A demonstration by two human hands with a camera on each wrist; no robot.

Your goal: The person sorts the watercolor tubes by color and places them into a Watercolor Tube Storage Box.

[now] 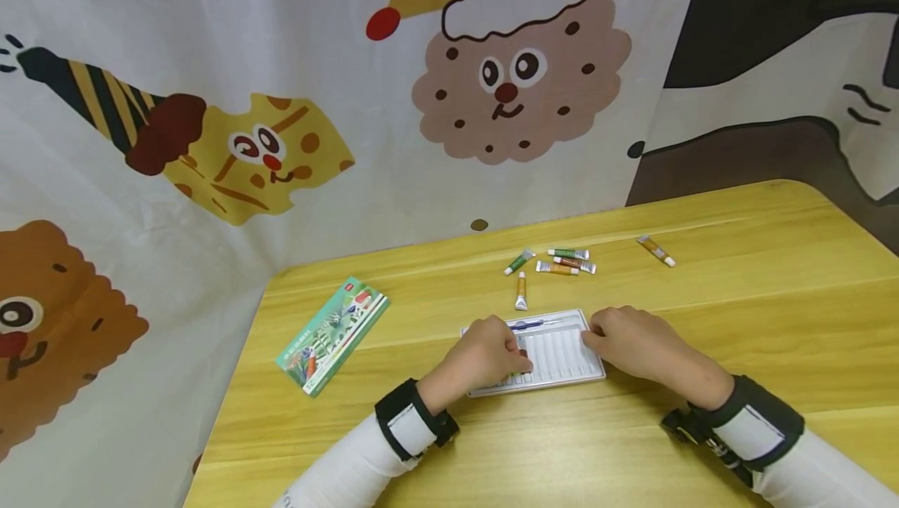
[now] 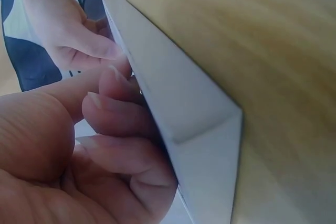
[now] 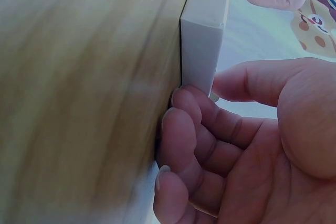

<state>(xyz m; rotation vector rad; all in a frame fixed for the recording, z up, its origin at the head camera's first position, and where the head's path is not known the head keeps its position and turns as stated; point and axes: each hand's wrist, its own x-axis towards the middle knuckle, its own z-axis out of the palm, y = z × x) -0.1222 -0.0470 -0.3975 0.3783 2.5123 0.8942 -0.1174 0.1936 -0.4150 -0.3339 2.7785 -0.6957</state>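
Note:
A white plastic tray (image 1: 565, 356) with narrow ribbed slots lies on the table in front of me. My left hand (image 1: 483, 353) reaches over its left part, thumb and fingers pinching a small paint tube (image 1: 524, 355) with a dark red band, largely hidden by the fingers. At the tray's right end, my right hand (image 1: 635, 342) grips the edge; in the right wrist view its thumb (image 3: 247, 81) is on the rim and the fingers curl against the side wall. A thin blue paintbrush (image 1: 530, 325) lies along the tray's far side.
Beyond the tray lie several loose paint tubes: a green one (image 1: 520, 261), a yellow one (image 1: 521, 292), a small cluster (image 1: 566, 261), and an ochre one (image 1: 656, 251) farther right. A green printed box (image 1: 333, 335) is at the left. A cartoon-printed cloth (image 1: 379, 180) hangs behind the table.

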